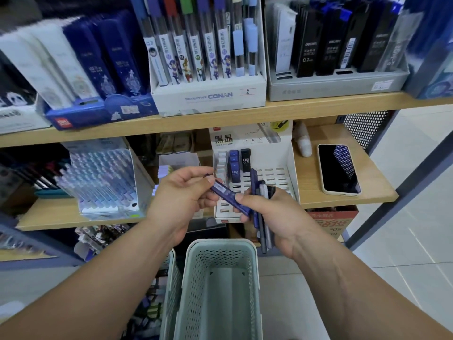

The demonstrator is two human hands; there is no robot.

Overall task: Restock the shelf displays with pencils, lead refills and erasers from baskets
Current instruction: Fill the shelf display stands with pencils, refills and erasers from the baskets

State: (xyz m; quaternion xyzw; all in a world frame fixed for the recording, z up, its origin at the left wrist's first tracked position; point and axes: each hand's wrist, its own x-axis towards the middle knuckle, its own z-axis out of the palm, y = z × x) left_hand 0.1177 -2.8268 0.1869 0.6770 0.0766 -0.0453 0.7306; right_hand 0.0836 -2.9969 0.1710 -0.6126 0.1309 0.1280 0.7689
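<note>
The left hand [186,192] pinches the upper end of a slim dark-blue plastic lead refill case [228,195] between thumb and curled fingers. Its fingertips hide that end, and the label on the case is too blurred to read. The right hand [274,212] lays its thumb on the lower end of the same case. Its fingers curl round a bundle of blue and grey refill cases [263,231], which stick out above and below the fist. Their number cannot be told, as the hand covers their middles.

Both hands are just in front of a white cardboard slotted display [272,176] on the lower wooden shelf [308,190], and they hide its near left slots. At the display's far left stand blue cases marked HB 0.5 [234,165] and one black case [245,158]. Right of the display, a dark-screened smartphone [339,169] lies flat on the shelf.

Near, below the hands, a pale green perforated plastic basket [221,245] is cut off by the lower edge. A second basket [171,285] to its left is mostly hidden. The boxed displays on the upper shelf [208,96] are cut off at the top.
</note>
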